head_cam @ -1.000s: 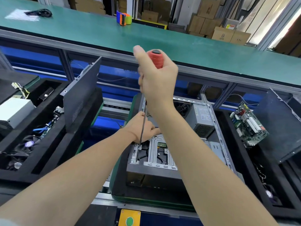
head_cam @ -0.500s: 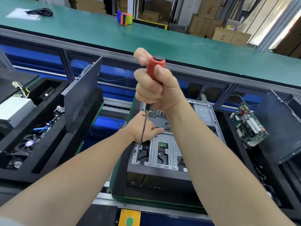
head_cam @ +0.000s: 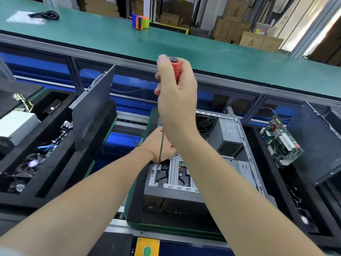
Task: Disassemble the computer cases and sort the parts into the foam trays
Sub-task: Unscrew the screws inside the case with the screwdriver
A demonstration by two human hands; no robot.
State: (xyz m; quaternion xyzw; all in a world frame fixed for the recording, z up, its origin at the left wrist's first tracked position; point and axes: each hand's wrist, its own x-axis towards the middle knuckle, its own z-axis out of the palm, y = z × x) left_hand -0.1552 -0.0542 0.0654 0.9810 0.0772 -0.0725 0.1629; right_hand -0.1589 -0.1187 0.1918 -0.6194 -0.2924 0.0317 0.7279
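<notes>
In the middle of the line, between two black foam trays, an open computer case (head_cam: 245,157) is laid on its side in a green-edged holder (head_cam: 134,213). A red-handled screwdriver (head_cam: 175,71) is gripped upright by the right hand (head_cam: 177,102), whose fingers and thumb are wrapped round the handle. The tip of the screwdriver's thin shaft is set on a tab at the left edge of the case's metal drive cage (head_cam: 177,174). The left hand (head_cam: 155,145) is rested on top of that cage just beside the shaft. Its fingers are hidden behind the right forearm, so their curl cannot be told. A grey power supply (head_cam: 228,133) is seated at the far end of the case. In the left foam tray (head_cam: 55,174) a dark side panel (head_cam: 94,109) is stood on edge, with fans (head_cam: 33,163) and a white power supply (head_cam: 16,124) beside it. In the right foam tray (head_cam: 273,193) a green motherboard (head_cam: 280,143) is leaned against another panel (head_cam: 317,143). Behind, a tape dispenser (head_cam: 140,21) is set on the green desk (head_cam: 203,47).
</notes>
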